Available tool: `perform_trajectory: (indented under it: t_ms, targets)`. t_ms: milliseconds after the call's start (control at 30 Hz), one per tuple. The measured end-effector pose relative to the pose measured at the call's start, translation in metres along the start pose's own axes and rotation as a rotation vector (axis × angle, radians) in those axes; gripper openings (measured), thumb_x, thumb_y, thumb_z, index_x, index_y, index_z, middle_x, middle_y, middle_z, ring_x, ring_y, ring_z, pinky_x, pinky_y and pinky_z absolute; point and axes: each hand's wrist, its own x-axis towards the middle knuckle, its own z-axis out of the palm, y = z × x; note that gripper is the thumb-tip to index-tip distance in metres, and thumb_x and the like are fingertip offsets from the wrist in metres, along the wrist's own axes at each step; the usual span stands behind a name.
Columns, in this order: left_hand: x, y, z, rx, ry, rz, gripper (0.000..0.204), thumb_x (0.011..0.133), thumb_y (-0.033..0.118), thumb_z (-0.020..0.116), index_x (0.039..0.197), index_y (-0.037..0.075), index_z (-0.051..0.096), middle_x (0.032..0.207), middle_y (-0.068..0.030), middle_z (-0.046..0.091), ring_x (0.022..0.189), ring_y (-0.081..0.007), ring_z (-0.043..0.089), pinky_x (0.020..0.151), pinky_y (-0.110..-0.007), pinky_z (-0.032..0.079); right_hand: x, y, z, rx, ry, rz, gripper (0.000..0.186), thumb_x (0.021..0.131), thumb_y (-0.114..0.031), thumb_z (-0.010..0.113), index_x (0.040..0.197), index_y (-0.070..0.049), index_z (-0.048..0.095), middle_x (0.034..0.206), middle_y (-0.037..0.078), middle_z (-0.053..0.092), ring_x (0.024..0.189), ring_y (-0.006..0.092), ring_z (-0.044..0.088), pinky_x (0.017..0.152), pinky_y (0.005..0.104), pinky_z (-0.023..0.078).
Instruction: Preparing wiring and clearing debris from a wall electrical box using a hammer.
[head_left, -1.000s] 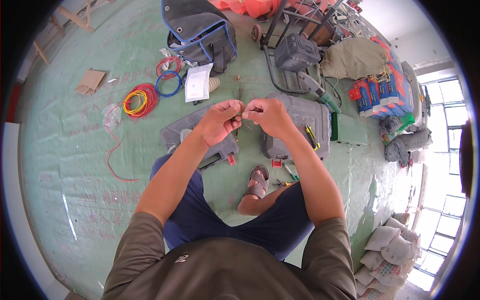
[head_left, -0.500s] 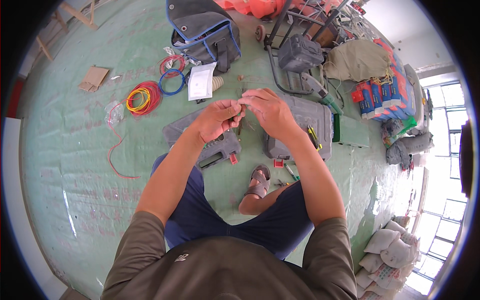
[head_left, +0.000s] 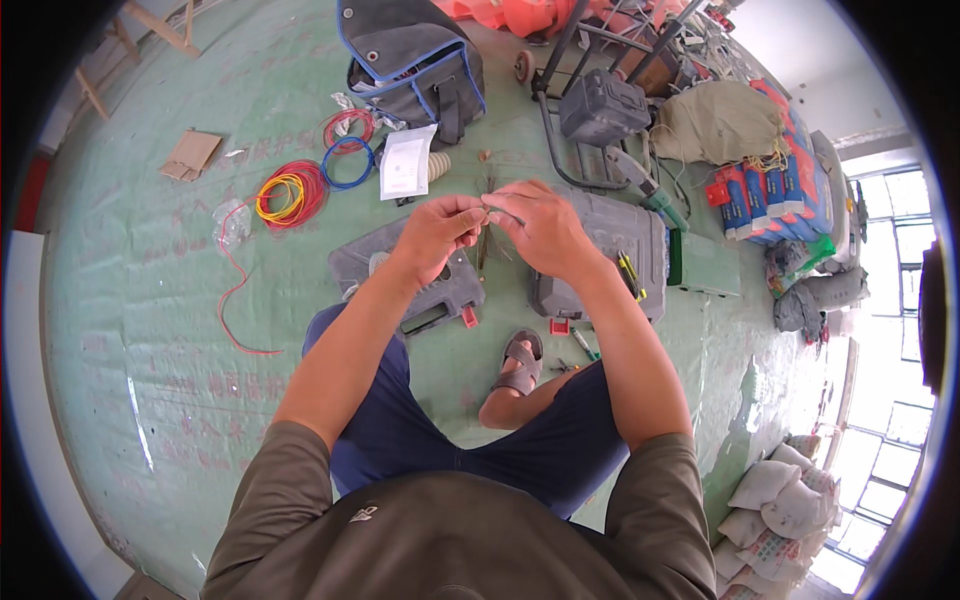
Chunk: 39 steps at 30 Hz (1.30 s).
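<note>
In the head view, the only one I have, the left hand and right hand meet above the gap between the facing edges of a flat grey case and a bulkier grey case on the floor. Both are nearly closed, thumb to fingers, and seem to pinch a small thin piece right where their tips come together — too hidden for me to say what it is. Thin strands show just past the fingertips; whether held or lying below, I can't tell.

My worry is a slip: with so little to grip, a loosened pinch could drop it into that gap, where it would be hard to find. Pulling too hard could bend or snap it. The yellow-green tool near the bulkier case's lower right corner — close beside the right forearm — could get knocked off.
</note>
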Motion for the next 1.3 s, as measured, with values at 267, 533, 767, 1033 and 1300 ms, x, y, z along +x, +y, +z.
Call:
perform_trajectory:
  t_ms: [267, 533, 767, 1033, 1300]
  targets:
    - [0.001, -0.002, 0.006, -0.028, 0.134, 0.024, 0.014, 0.091, 0.010, 0.065, 0.101, 0.001, 0.066, 0.086, -0.0007, 0.063, 0.071, -0.0082, 0.055, 0.067, -0.023, 0.046, 0.000, -0.001, 0.006, 0.175, -0.124, 0.310, 0.038, 0.083, -0.023, 0.072, 0.114, -0.004, 0.063, 0.107, 0.013, 0.068, 0.098, 0.0282, 0.065, 0.087, 0.0375, 0.050]
    - [0.003, -0.002, 0.007, -0.036, 0.116, -0.007, 0.019, 0.091, 0.010, 0.065, 0.108, 0.001, 0.066, 0.089, -0.0009, 0.064, 0.074, -0.0078, 0.056, 0.069, -0.024, 0.048, 0.000, 0.001, 0.002, 0.275, -0.170, 0.446, 0.060, 0.080, -0.023, 0.076, 0.131, -0.007, 0.049, 0.111, 0.015, 0.068, 0.101, 0.0259, 0.066, 0.088, 0.0366, 0.050]
    - [0.009, -0.007, -0.002, -0.093, 0.076, -0.033, 0.015, 0.091, 0.013, 0.067, 0.101, 0.002, 0.067, 0.087, 0.0007, 0.063, 0.073, -0.0091, 0.056, 0.071, -0.025, 0.048, -0.003, 0.006, 0.007, 0.495, -0.148, 0.515, 0.055, 0.082, -0.021, 0.075, 0.127, 0.000, 0.051, 0.103, 0.015, 0.070, 0.096, 0.0221, 0.067, 0.082, 0.0333, 0.051]
    - [0.015, -0.014, -0.009, -0.189, 0.066, -0.091, 0.017, 0.092, 0.020, 0.066, 0.100, 0.005, 0.066, 0.084, 0.0003, 0.061, 0.076, -0.0104, 0.056, 0.073, -0.025, 0.049, -0.005, 0.015, 0.010, 0.621, -0.247, 0.681, 0.017, 0.088, -0.016, 0.066, 0.094, -0.001, 0.069, 0.075, 0.008, 0.068, 0.068, 0.0130, 0.061, 0.065, 0.0301, 0.050]
    - [0.019, -0.018, -0.012, -0.337, 0.129, -0.188, 0.014, 0.092, 0.016, 0.065, 0.097, 0.002, 0.065, 0.083, -0.0026, 0.059, 0.073, -0.0127, 0.055, 0.068, -0.026, 0.050, -0.007, 0.010, 0.022, -0.064, -0.292, 0.377, 0.018, 0.091, -0.026, 0.057, 0.087, -0.011, 0.065, 0.073, 0.010, 0.067, 0.073, 0.0333, 0.063, 0.068, 0.0458, 0.049]
